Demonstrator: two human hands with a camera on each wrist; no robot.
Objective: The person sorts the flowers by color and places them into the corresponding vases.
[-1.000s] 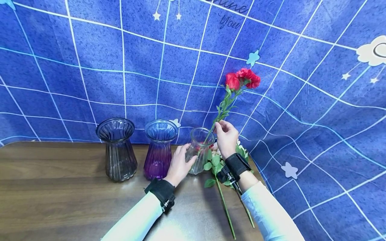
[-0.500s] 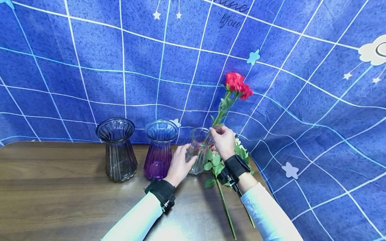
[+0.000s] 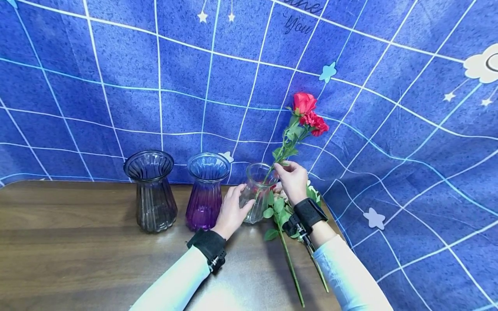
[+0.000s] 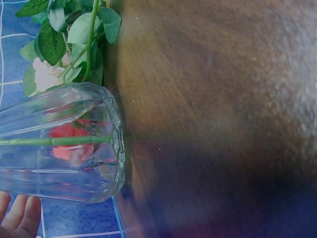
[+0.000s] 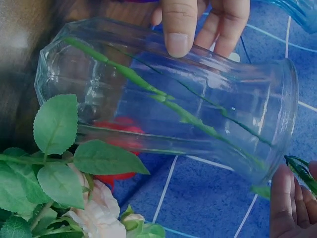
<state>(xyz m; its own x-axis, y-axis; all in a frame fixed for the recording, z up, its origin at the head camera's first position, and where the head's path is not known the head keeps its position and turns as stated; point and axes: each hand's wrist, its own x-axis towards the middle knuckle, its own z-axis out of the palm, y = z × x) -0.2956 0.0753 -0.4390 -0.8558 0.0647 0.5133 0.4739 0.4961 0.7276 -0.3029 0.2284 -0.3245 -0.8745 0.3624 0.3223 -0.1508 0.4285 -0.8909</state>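
pinching the green stems [image 5: 131, 75] between thumb and fingers, the right hand [image 3: 293, 180] is holding 2 red flowers [image 3: 304, 103] just above the rim of the clear vase [image 3: 253, 214]. the blooms are leaning to the right, and their stems are slanting down inside the glass, 1 of them reaching near the base. the left hand [image 3: 230, 211] is lying at the side of the clear vase, its fingers loosely spread and its thumb extended along the glass; whether every finger is touching, i cannot tell. the clear vase is standing upright on the bench [image 3: 78, 255], with a purple vase [image 3: 203, 207] and a dark grey vase [image 3: 154, 203] standing to its left. beside it, leafy cut flowers [image 3: 288, 263] are lying with a pale bloom [image 5: 101, 215], and a red bloom [image 4: 72, 141] is showing through the glass. a blue cloth [image 3: 186, 95] is hanging behind.
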